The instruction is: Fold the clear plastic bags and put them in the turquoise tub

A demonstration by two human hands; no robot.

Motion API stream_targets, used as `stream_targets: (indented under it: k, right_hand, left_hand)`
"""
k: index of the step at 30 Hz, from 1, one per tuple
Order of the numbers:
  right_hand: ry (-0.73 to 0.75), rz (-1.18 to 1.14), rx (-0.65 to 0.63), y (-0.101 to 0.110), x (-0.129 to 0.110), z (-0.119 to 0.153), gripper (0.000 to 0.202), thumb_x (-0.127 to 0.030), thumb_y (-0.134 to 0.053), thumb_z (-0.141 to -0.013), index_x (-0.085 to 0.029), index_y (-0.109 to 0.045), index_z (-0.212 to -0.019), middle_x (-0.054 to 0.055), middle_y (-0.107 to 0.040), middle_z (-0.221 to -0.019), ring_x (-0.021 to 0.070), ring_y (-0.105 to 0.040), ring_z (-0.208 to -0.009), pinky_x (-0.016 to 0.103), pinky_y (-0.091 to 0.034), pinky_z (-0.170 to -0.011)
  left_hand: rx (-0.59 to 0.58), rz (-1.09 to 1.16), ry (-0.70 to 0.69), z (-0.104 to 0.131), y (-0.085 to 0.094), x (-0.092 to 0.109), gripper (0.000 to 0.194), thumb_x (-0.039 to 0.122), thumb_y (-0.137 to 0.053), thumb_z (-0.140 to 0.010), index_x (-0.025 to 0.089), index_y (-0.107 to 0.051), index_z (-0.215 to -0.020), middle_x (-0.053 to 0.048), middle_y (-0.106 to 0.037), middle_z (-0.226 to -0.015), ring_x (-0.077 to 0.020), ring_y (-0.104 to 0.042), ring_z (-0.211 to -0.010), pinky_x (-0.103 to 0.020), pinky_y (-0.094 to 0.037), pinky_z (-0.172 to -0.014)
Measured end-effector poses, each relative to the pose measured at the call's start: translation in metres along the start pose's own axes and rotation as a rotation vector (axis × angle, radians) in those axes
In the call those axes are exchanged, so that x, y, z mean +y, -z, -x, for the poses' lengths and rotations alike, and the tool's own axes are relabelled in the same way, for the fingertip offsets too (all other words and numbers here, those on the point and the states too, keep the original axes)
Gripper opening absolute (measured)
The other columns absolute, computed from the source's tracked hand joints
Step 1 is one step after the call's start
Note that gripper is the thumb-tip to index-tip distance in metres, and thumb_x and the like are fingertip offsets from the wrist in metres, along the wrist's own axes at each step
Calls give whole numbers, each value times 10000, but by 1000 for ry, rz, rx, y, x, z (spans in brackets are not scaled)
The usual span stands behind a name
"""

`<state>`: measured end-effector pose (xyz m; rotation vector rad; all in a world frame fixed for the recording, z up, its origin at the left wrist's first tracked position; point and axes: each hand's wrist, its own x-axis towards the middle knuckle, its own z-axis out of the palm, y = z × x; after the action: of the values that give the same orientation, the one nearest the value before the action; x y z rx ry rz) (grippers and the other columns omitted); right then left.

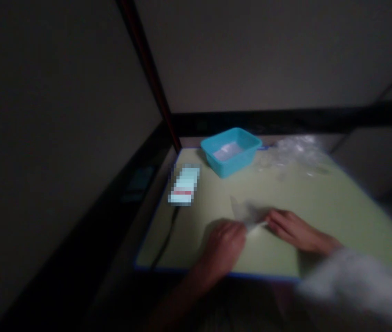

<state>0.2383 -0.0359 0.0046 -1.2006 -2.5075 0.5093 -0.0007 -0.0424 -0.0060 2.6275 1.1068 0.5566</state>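
Nearest, at lower right, a pale grey fabric sleeve (358,283) is seen. By the left hand (226,242) and right hand (290,228), a thin translucent sheet (241,212), apparently plastic, is grasped right of lower centre; above it a turquoise rectangular plastic basket (232,167) is placed.

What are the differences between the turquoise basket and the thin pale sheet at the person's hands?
The basket is turquoise with raised walls; the sheet is pale, thin and blurred. The basket stands untouched near the far edge of the table, while the sheet is closer to the camera, gripped between the left hand and right hand. The basket looks larger than the sheet. Both are at the same table.
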Motion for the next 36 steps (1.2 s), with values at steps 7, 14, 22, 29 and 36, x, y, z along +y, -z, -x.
stream_targets:
  k: [7,14,22,29,36]
  right_hand:
    - [-18,-127,60,-4,11,-5,146,-320,-564,-841,-202,-499,-895,26,-609,-784,167,-586,-680,277,-441,-595]
    - [-133,-394,130,-8,13,-23,166,-371,-507,-876,-210,-467,-878,-23,-542,-666,134,-513,-581,246,-378,-530]
    - [-220,-652,138,-3,14,-45,329,-445,-587,-771,-219,-407,-927,-39,-535,-657,142,-531,-562,264,-423,-511]
    - [-326,-697,254,-7,16,-48,371,-429,-533,-794,-209,-376,-1048,-55,-552,-584,147,-550,-472,255,-425,-425]
    - [-82,-36,324,-8,-1,-28,333,-381,-402,-926,-173,-536,-1148,134,-644,-1119,247,-620,-998,407,-503,-847]
  left_hand:
    - [102,192,184,-13,-6,-7,185,70,-510,-812,167,-651,-741,-34,-663,-736,-139,-603,-699,-218,-440,-651]
    - [152,509,392,-24,-13,-14,168,65,-534,-758,137,-611,-627,-8,-618,-642,-107,-553,-585,-181,-381,-527]
    - [193,616,488,-35,-23,-31,149,17,-498,-712,143,-574,-734,21,-603,-652,-98,-586,-594,-172,-434,-540]
    - [182,666,552,-39,-28,-38,497,8,-509,-673,188,-439,-1131,72,-549,-653,-90,-579,-560,-163,-432,-502]
    - [117,708,583,-43,-24,-38,582,16,-517,-651,188,-379,-1190,82,-539,-636,-93,-574,-531,-169,-427,-492]
